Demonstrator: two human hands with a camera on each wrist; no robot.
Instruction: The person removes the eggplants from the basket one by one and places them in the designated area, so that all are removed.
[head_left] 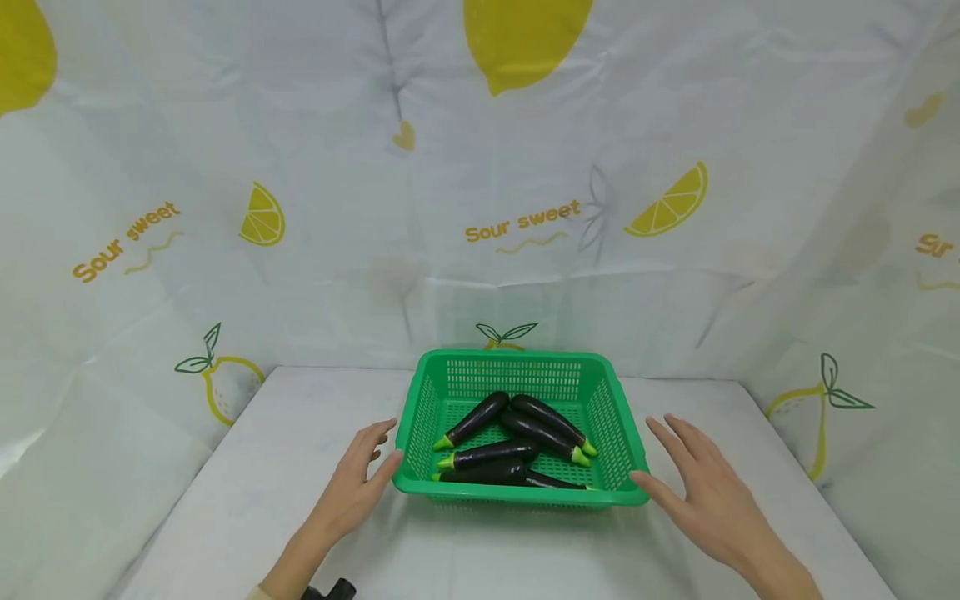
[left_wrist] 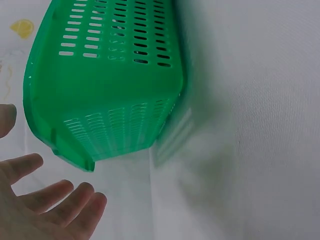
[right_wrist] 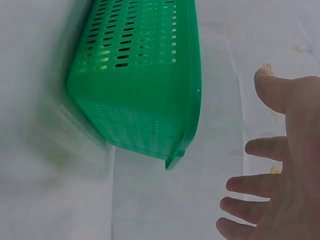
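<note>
A green plastic basket [head_left: 517, 495] with slotted walls stands on the white table, and several dark eggplants [head_left: 491, 452] with green stem ends lie inside it. Beside the basket's left wall is my left hand [head_left: 352, 479], fingers spread and holding nothing; its thumb tip is right at the rim in the head view. On the opposite side my right hand [head_left: 708, 492] has its fingers extended, the thumb close to the front right corner. In both wrist views, a gap shows between the fingers and the basket wall [left_wrist: 115, 90].
White table surface [head_left: 247, 475] extends on both sides of the basket. Behind it hangs a white sheet [head_left: 337, 250] printed with lemons and lettering, which also covers the left and right sides. A small black object [head_left: 341, 590] shows beside the left wrist at the bottom edge.
</note>
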